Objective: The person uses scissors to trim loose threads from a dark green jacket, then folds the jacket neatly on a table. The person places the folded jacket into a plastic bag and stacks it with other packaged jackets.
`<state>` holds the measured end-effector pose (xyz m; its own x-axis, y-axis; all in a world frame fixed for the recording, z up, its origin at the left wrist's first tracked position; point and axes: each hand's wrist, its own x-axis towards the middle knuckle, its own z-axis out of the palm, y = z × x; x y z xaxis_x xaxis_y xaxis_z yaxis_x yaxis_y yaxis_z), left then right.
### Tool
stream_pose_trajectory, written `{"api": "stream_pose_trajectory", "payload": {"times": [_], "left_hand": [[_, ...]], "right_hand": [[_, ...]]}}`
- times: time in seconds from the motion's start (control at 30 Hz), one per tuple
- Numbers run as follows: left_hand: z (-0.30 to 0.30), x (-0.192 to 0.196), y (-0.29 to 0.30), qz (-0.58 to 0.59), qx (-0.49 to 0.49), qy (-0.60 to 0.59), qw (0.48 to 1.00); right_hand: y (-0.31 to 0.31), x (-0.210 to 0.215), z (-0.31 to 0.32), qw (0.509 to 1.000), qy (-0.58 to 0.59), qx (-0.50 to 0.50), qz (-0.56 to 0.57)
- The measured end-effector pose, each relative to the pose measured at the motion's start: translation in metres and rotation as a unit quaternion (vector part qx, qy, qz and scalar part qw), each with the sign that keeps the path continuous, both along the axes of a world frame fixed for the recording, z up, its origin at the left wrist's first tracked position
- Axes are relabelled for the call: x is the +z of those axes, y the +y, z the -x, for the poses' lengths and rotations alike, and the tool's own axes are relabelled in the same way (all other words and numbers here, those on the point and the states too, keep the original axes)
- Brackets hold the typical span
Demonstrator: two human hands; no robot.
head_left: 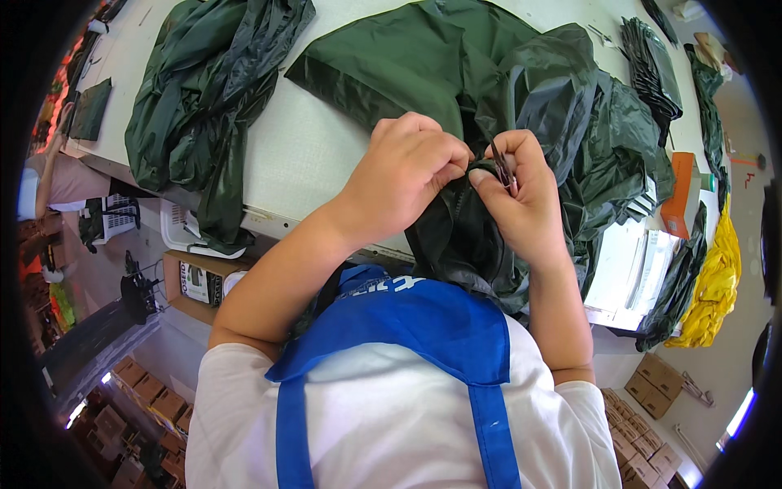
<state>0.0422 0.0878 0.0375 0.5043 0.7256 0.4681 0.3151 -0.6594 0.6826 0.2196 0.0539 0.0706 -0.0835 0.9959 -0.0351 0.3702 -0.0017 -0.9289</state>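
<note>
Slick, creased dark green fabric (pixel 407 69) fans out over the smooth pale desk (pixel 305 155), crumpling into soft folds toward the blue apron (pixel 399 322); its gathered edge lies between the two hands, the left grip (pixel 407 171) pinched narrow on it, the right grip (pixel 525 191) closed around a slim, pointed dark tool (pixel 501 167); the left fingertips are partly hidden, and the tool's exact kind is hard to make out.

Left hand (pixel 407 171): fingertips pinch dark green fabric (pixel 456 57).
Right hand (pixel 525 191): at the same fabric, holding a dark tool (pixel 503 169), probably snips.
Worktable (pixel 301 163): bears a green heap (pixel 199 90) at left.
Right side: orange box (pixel 678 196); yellow fabric (pixel 710 281) near the table edge.
</note>
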Motion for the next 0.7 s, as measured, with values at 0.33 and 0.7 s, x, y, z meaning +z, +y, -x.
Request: {"api": "stream_pose_trajectory", "payload": {"times": [0.33,0.7], "left_hand": [[0.000,0.021,0.013,0.050,-0.031,0.078,0.995],[0.098,-0.004,0.011,0.317,-0.013,-0.189,0.929]], "right_hand": [[-0.007,-0.005,-0.010,0.995,0.071,0.055,-0.034],[-0.162,-0.231,-0.338,0.823,-0.183,-0.484,0.235]]}}
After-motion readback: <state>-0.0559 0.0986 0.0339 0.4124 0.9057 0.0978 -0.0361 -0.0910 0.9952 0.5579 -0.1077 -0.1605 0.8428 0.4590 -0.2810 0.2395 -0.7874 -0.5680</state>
